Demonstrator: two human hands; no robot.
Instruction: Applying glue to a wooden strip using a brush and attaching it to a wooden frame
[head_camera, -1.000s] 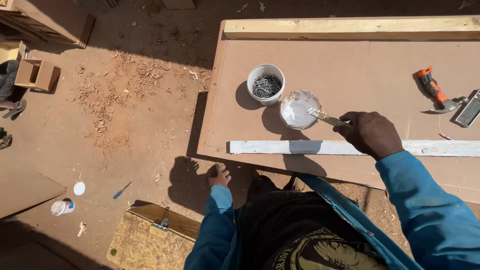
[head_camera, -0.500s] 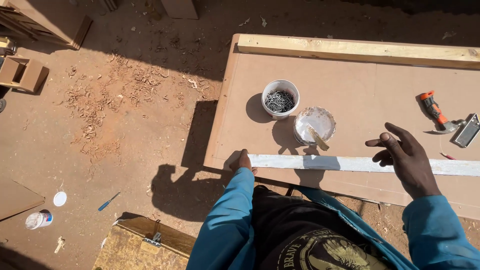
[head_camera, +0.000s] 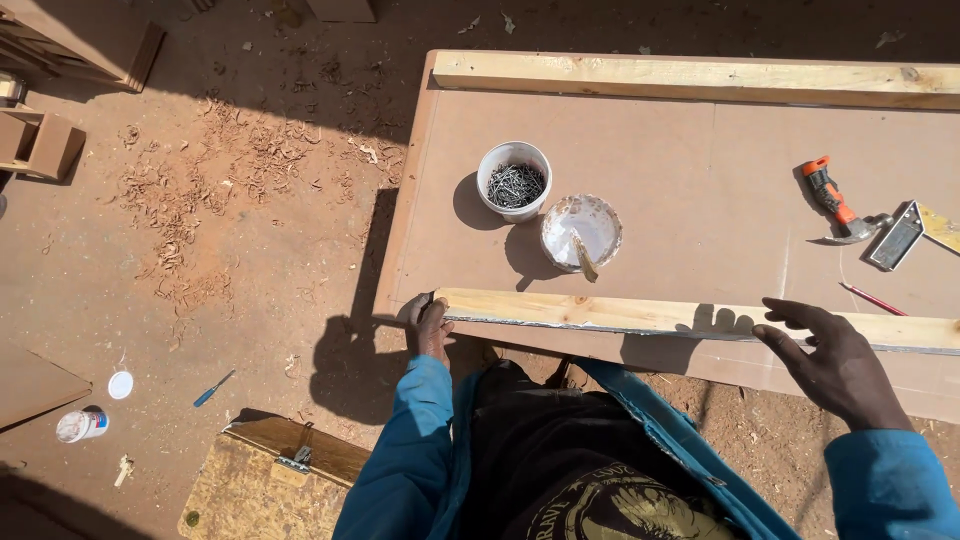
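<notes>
A long pale wood strip (head_camera: 640, 314) lies along the near edge of a brown board (head_camera: 680, 160). My left hand (head_camera: 428, 326) grips the strip's left end at the board's corner. My right hand (head_camera: 838, 362) hovers with fingers spread, its fingertips at the strip's near edge further right. White glue shows along the strip's lower edge. Just beyond the strip sits a shallow white bowl of glue (head_camera: 581, 230) with a stick resting in it, and next to it a white cup of nails (head_camera: 514, 180).
An orange-handled hammer (head_camera: 832, 202), a metal square (head_camera: 903, 236) and a red pencil (head_camera: 873, 298) lie at the board's right. A thick timber batten (head_camera: 700, 76) runs along its far edge. On the dirt floor: wood shavings, a blue screwdriver (head_camera: 213, 388), a white bottle (head_camera: 80, 425), a wooden box (head_camera: 262, 478).
My right hand left the stick in the glue bowl and opened over the strip. My left hand rose and took the strip's left end. The strip now shows bare wood instead of its white face.
</notes>
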